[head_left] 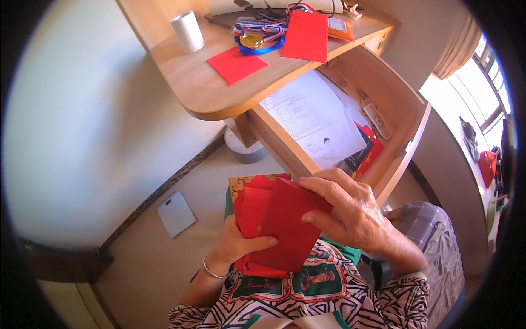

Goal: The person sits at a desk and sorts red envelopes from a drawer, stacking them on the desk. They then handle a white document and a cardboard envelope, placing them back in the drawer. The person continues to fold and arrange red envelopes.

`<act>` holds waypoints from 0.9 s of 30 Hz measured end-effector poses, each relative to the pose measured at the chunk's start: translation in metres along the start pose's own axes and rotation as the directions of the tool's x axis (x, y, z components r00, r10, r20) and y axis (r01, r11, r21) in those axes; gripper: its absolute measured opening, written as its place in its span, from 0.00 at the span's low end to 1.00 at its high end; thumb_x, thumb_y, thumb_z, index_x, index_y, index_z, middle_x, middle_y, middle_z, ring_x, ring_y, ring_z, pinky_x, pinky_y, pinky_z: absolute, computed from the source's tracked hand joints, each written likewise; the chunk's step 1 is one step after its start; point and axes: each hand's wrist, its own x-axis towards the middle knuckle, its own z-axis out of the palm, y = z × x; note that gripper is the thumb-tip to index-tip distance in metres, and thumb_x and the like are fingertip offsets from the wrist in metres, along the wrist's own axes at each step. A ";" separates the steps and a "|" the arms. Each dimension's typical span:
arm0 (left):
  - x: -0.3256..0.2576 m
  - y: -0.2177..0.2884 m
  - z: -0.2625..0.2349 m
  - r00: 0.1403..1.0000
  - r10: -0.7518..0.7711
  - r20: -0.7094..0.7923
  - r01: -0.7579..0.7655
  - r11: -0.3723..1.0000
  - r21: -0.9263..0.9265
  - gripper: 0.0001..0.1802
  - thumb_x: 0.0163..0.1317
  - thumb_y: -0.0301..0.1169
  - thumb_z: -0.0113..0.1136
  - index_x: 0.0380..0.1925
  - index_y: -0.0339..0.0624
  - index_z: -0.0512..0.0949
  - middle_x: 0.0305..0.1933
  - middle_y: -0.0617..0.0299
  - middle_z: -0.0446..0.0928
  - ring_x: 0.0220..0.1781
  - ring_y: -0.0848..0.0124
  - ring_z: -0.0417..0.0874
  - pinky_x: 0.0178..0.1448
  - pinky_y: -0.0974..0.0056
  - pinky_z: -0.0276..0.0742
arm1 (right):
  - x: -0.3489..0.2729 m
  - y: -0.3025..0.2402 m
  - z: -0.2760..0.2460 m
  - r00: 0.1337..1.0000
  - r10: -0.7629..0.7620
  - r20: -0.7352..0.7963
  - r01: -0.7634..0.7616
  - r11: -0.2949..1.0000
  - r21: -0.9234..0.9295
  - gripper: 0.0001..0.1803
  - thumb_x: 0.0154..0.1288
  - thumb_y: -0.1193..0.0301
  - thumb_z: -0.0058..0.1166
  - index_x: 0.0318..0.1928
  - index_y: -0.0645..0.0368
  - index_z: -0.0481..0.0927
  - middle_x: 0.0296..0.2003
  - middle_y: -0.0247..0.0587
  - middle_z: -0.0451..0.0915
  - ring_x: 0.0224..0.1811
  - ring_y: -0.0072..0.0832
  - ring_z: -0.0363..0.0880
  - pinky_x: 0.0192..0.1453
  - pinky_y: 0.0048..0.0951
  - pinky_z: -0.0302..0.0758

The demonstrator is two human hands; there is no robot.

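Left hand (239,240): gripping the stack of red envelopes (290,226), thumb across its front.
Right hand (350,211): fingers bent at the stack's upper right corner; cannot tell whether they pinch.
Stack: held near the pulled-out drawer's (286,141) near edge.

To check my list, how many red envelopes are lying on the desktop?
2: one red envelope on the near side of the gold medal, another red envelope to the medal's right. More may be hidden underneath.
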 end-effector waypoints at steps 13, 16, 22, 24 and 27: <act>-0.003 0.003 0.005 1.000 0.024 0.007 -0.024 1.000 -0.002 0.27 0.51 0.23 0.73 0.52 0.34 0.75 0.48 0.60 0.82 0.48 0.72 0.81 0.54 0.66 0.78 | -0.003 0.003 -0.003 0.990 0.135 0.048 -0.140 0.984 0.111 0.17 0.61 0.76 0.58 0.51 0.63 0.79 0.40 0.50 0.80 0.39 0.39 0.82 0.42 0.36 0.80; -0.004 0.006 0.007 1.000 0.017 0.005 -0.017 1.000 -0.005 0.28 0.50 0.24 0.74 0.52 0.34 0.75 0.48 0.60 0.82 0.48 0.72 0.81 0.53 0.66 0.78 | -0.002 0.005 0.000 0.998 0.055 -0.008 -0.054 0.998 0.032 0.16 0.59 0.78 0.59 0.49 0.61 0.79 0.38 0.46 0.80 0.35 0.34 0.83 0.35 0.31 0.81; -0.005 0.011 0.009 0.996 0.082 0.033 -0.085 0.991 0.100 0.28 0.50 0.24 0.74 0.52 0.34 0.75 0.48 0.59 0.82 0.48 0.72 0.81 0.52 0.66 0.78 | -0.002 0.005 0.003 0.997 0.049 -0.058 -0.048 0.999 0.011 0.15 0.59 0.78 0.58 0.49 0.61 0.78 0.36 0.46 0.80 0.35 0.35 0.82 0.36 0.32 0.81; -0.005 0.010 0.011 0.996 0.080 0.029 -0.082 0.994 0.074 0.28 0.50 0.24 0.74 0.52 0.33 0.75 0.47 0.59 0.82 0.47 0.72 0.81 0.52 0.66 0.78 | -0.004 0.002 0.002 0.988 0.145 -0.042 -0.143 0.988 0.061 0.13 0.59 0.79 0.58 0.46 0.61 0.78 0.35 0.48 0.79 0.37 0.42 0.81 0.39 0.38 0.79; -0.005 0.008 0.013 0.995 0.093 0.027 -0.095 0.992 0.078 0.27 0.50 0.23 0.74 0.51 0.33 0.76 0.46 0.59 0.83 0.46 0.73 0.81 0.51 0.66 0.79 | -0.004 0.000 0.000 0.981 0.187 -0.042 -0.181 0.976 0.121 0.11 0.59 0.80 0.57 0.43 0.61 0.77 0.34 0.47 0.78 0.36 0.42 0.80 0.39 0.37 0.78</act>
